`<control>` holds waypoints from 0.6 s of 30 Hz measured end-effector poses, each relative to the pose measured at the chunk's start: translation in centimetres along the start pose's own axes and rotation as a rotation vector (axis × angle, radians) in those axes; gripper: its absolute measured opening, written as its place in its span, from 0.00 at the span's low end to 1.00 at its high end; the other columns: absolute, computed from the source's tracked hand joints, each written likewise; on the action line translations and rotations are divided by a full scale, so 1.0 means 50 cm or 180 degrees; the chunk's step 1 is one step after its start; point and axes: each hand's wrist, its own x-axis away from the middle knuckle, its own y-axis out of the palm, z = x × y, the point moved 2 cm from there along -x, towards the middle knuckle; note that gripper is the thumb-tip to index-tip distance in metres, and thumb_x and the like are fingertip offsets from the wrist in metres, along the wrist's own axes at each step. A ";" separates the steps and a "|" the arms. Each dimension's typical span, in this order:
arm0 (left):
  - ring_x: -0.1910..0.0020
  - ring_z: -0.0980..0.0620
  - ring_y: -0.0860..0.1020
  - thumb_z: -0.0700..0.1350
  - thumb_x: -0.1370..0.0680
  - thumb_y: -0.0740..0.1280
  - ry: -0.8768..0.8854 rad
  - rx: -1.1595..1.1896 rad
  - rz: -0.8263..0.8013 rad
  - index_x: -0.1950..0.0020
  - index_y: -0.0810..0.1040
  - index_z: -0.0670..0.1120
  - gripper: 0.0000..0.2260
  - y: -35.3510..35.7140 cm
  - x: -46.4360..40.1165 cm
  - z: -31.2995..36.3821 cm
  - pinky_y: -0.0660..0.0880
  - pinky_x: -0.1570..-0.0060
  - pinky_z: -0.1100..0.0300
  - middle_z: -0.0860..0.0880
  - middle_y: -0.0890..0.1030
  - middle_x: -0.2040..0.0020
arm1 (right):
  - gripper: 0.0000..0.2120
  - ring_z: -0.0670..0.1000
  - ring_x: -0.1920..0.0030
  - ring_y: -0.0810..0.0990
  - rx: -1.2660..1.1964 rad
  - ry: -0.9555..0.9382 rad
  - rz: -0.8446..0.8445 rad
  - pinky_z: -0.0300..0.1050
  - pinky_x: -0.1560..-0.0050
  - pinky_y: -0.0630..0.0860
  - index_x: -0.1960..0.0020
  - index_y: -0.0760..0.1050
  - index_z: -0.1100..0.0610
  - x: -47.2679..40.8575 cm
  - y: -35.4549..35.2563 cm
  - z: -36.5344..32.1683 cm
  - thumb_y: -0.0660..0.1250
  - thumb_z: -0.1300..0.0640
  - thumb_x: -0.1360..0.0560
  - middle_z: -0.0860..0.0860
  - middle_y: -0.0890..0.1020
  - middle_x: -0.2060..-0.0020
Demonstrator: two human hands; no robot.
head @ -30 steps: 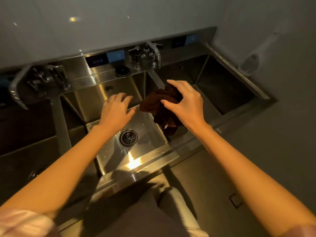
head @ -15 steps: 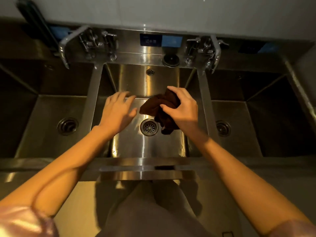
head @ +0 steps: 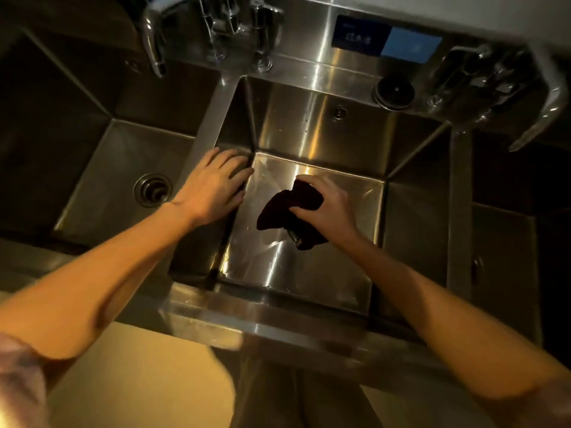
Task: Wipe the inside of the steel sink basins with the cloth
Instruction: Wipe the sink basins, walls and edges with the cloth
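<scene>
Head view: your right hand (head: 327,208) has dropped into the middle basin (head: 309,257), its fingers grasping the dark cloth (head: 287,211) over the drain; your left hand (head: 216,183), fingers released, now rests on the divider (head: 210,118).

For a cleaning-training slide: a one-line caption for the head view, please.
Right hand grips a dark crumpled cloth over the middle steel sink basin; open left hand rests at its left edge.
</scene>
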 end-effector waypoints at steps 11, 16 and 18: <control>0.31 0.40 0.69 0.51 0.25 0.59 -0.0012 0.0196 0.0138 0.36 0.77 0.41 0.22 0.078 -0.039 -0.086 0.56 0.28 0.40 0.39 0.75 0.35 | 0.25 0.34 0.45 0.75 -0.0638 0.0304 -0.0272 0.41 0.41 0.74 0.45 0.72 0.48 -0.170 0.191 0.125 0.78 0.54 0.38 0.38 0.78 0.49; 0.31 0.42 0.70 0.50 0.24 0.59 0.0125 0.0361 0.0478 0.40 0.79 0.41 0.19 0.090 -0.042 -0.082 0.53 0.27 0.40 0.41 0.78 0.38 | 0.23 0.40 0.44 0.76 -0.0541 0.0333 -0.0251 0.51 0.39 0.74 0.47 0.71 0.45 -0.244 0.237 0.213 0.77 0.53 0.39 0.37 0.77 0.51; 0.31 0.42 0.70 0.50 0.23 0.59 0.0232 0.0426 0.0497 0.41 0.80 0.42 0.18 0.091 -0.043 -0.080 0.54 0.27 0.40 0.42 0.78 0.38 | 0.23 0.45 0.44 0.77 -0.0481 0.0410 -0.0190 0.53 0.40 0.74 0.46 0.71 0.46 -0.264 0.245 0.246 0.75 0.51 0.38 0.40 0.78 0.49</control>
